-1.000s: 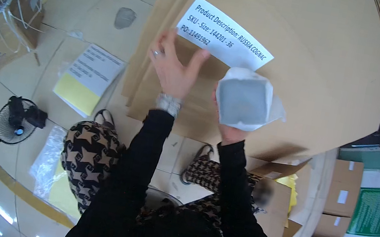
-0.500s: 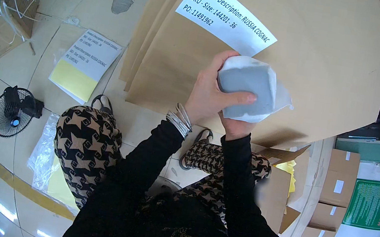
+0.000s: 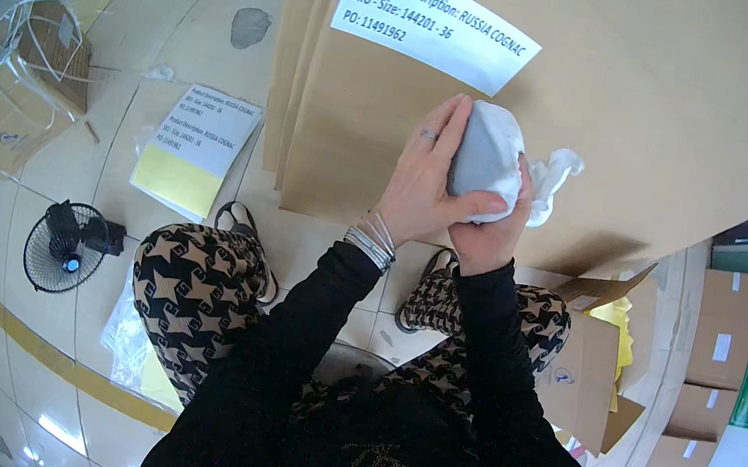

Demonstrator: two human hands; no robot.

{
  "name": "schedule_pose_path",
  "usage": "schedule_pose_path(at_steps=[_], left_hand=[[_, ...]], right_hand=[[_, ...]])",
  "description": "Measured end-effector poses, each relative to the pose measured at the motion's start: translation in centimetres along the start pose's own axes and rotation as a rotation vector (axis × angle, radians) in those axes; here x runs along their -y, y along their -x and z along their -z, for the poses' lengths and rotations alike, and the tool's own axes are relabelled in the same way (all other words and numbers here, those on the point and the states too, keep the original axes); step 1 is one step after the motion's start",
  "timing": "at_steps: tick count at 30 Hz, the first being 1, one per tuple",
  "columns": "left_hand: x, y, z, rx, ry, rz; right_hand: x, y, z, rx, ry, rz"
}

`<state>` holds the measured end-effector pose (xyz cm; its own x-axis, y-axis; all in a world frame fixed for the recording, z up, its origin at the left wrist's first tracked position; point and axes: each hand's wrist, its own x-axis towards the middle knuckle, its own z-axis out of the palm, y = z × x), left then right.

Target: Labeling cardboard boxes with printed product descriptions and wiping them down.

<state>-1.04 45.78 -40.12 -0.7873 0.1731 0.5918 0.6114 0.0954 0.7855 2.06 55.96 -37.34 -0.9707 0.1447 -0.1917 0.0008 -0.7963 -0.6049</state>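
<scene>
Both of my hands hold a grey block (image 3: 484, 148) with white cloth or soft paper (image 3: 559, 178) around it, its loose end bunched out to the right. My left hand (image 3: 418, 181) grips the block's left side, thumb across its lower part. My right hand (image 3: 493, 240) closes on it from below and the right, with fingers partly hidden. The block is just below a white printed label (image 3: 435, 26) on a large brown cardboard sheet (image 3: 617, 106); whether it touches the sheet I cannot tell.
More cardboard sheets (image 3: 291, 59) show at the left edge. On the floor are label sheets (image 3: 198, 137), a black fan (image 3: 66, 247) and a carton with white straps (image 3: 20, 111). An opened carton (image 3: 586, 366) stands by my right knee; stacked cartons (image 3: 721, 335) line the wall.
The block has turned in my hands, its grey face now narrower and facing left. The cloth's loose end has bunched up. My left fingers lie straighter, and my right hand shows more. The whole view has shifted.
</scene>
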Motion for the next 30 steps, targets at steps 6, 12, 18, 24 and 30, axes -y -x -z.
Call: schedule_pose_path(at_steps=[6, 12, 18, 24, 30], left_hand=[[0.1, 0.4, -2.0, 0.033, 0.083, -0.002], [-1.7, 2.0, -3.3, 0.062, 0.238, 0.056], [2.4, 0.3, 0.8, -0.189, 0.148, 0.017], [9.8, -1.4, 7.8, -0.607, -0.127, 0.499], [13.7, -1.6, 8.4, -0.637, 0.186, 0.481]], right_hand=[[0.6, 0.4, 0.1, -0.058, 0.009, 0.122], [1.6, 0.0, 0.1, -0.162, 0.112, 0.322], [-0.8, -3.5, -2.4, -0.139, 0.308, 0.761], [-3.4, -9.0, -2.8, 0.118, 0.824, 1.417], [-1.4, -12.5, 0.4, 0.309, 1.355, 1.583]])
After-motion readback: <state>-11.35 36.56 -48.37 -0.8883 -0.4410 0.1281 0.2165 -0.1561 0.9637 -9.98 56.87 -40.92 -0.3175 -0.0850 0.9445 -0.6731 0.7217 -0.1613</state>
